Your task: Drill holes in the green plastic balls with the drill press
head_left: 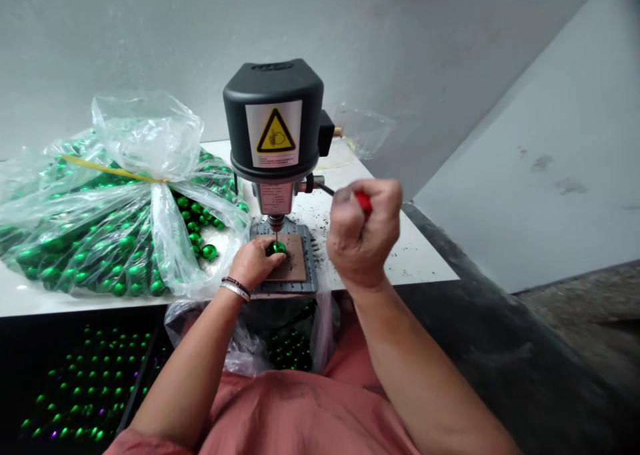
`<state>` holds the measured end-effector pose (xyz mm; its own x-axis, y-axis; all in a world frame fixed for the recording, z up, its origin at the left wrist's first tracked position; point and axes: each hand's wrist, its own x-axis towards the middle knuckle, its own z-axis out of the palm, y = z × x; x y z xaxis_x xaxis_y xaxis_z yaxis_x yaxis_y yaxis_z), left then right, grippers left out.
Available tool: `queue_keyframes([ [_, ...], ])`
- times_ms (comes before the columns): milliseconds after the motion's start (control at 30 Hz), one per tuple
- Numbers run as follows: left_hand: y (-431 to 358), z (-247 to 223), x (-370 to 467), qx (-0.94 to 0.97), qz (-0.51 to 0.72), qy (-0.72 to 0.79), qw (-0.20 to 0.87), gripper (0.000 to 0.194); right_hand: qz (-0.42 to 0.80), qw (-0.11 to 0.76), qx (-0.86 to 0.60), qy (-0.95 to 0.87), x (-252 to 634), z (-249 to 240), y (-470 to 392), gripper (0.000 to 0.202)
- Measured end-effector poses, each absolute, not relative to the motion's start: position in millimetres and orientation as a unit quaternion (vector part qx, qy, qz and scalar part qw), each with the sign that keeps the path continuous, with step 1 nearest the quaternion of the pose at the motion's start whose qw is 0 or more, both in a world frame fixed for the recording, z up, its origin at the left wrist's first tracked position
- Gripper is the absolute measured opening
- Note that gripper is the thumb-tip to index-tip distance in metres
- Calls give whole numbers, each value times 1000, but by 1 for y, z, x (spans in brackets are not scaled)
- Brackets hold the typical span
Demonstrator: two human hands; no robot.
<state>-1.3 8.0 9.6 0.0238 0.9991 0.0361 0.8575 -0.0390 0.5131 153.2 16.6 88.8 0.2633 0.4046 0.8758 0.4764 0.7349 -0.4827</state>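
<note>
A small black drill press (273, 118) with a yellow warning sticker stands on the white table. My left hand (255, 261) pinches a shiny green ball (277, 247) on a brown wooden board (295, 261) that lies over the grey machine base (310, 278). The thin drill bit (277, 235) comes down onto the top of the ball; whether it has entered cannot be seen. My right hand (365, 231) is wrapped round the red knob (364, 204) of the press's feed lever (326, 189), to the right of the motor housing.
A large clear plastic bag (165, 235) of green balls, gathered with a yellow tie (110, 168), covers the table's left. Dark shavings (320, 221) litter the tabletop. An open bag (250, 348) with green balls hangs below the edge. More balls (95, 375) sit in dark trays lower left.
</note>
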Motion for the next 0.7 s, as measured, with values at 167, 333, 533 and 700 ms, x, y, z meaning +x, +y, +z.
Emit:
queue_keyframes([
  [167,-9,18,0,664,206,700,164,38,17,675,-400,-620,153,129,25,17],
  [333,-39,33,-5,707,200,647,206,39,59,668,-410,-618,153,129,23,17],
  [533,-48,35,-11,613,303,620,385,52,67,675,-402,-615,154,127,22,15],
  [700,-37,36,-7,240,529,561,590,46,81,669,-398,-622,156,126,21,13],
])
